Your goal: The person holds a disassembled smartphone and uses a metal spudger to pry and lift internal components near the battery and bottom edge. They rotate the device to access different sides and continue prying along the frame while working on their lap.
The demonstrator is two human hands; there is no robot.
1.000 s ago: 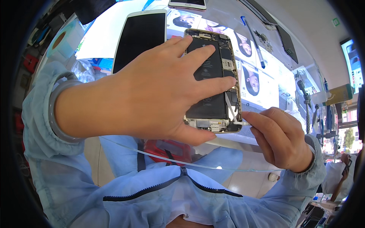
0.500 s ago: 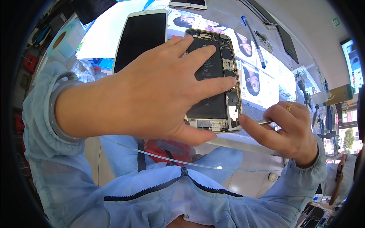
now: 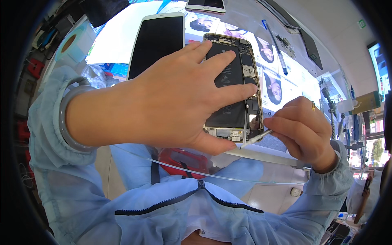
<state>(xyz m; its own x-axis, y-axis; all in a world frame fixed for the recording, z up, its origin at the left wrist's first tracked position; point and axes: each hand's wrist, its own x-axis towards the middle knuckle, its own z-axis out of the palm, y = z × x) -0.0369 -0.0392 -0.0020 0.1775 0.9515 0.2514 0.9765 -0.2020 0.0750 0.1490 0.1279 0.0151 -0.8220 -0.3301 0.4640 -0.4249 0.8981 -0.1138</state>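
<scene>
One opened, gold-edged smartphone (image 3: 235, 73) lies on the pale tabletop (image 3: 245, 17) in front of me, its bare inside facing up, with a flat black rectangular battery (image 3: 228, 116) filling much of it. My left hand (image 3: 190, 94) is spread wide over the phone, fingers apart across its upper part and right side, the thumb reaching to its lower edge. My right hand (image 3: 304, 128) pinches a slim grey metal tool (image 3: 267, 132) between thumb and fingers, just off the phone's lower right corner. Soft white stringy material (image 3: 254, 140) is wrapped about the tool's end, and a thin white strip (image 3: 245, 118) runs down beside the battery toward it; I cannot tell whether the two are joined.

Left of the phone, partly behind my hand, lies a white-framed panel with a black face (image 3: 157, 45). To the right, beyond some printed portrait pictures (image 3: 272, 85), a clear pen with a blue cap (image 3: 275, 49) lies near a small heap of metal parts (image 3: 286, 45). Another white-fronted phone (image 3: 206, 5) sits at the far side, and a pale blue tape roll (image 3: 74, 44) stands at the far left.
</scene>
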